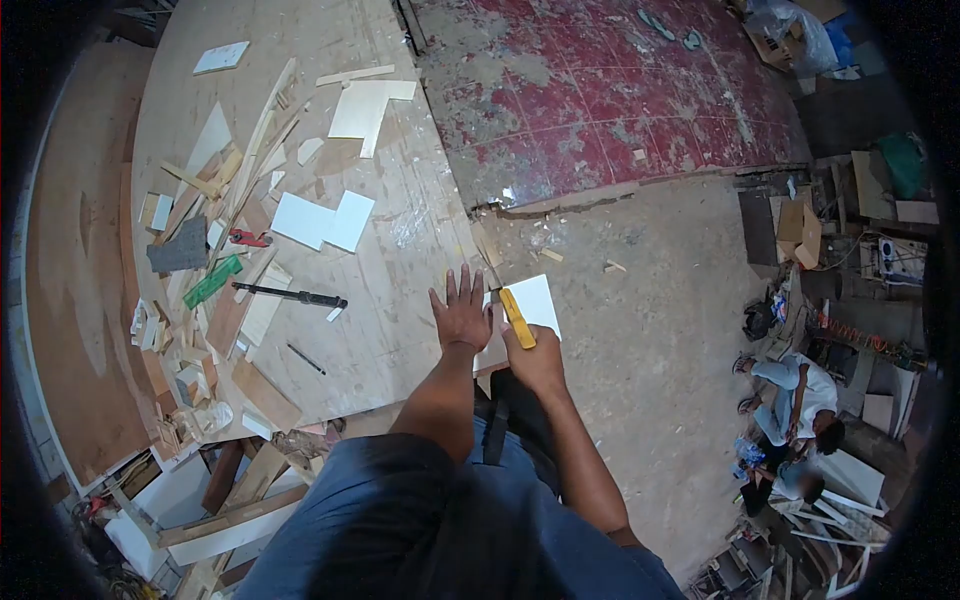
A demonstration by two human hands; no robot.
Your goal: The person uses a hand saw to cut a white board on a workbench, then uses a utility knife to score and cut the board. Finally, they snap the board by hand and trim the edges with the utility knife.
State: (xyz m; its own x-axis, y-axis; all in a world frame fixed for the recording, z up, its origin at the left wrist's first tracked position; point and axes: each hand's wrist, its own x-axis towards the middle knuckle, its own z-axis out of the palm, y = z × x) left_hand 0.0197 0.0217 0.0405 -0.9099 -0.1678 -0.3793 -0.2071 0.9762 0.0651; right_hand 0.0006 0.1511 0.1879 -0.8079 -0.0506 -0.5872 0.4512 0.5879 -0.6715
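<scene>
My left hand (pixel 464 318) lies flat with fingers spread, pressing on a white board (pixel 538 298) at the right edge of the wooden worktable (pixel 400 310). Part of the board sticks out past the edge, and part is hidden under my hands. My right hand (pixel 537 360) is closed around the yellow handle of a handsaw (pixel 516 318). Its thin blade, seen nearly edge-on, points away from me over the board, close to my left fingers.
White offcuts (pixel 325 222), wood strips (pixel 262 140), a black bar clamp (pixel 300 296), a green block (pixel 212 282) and a pen (pixel 306 359) lie on the table. Scrap wood (pixel 235 515) is piled below left. Two people (pixel 800 410) sit low at the right.
</scene>
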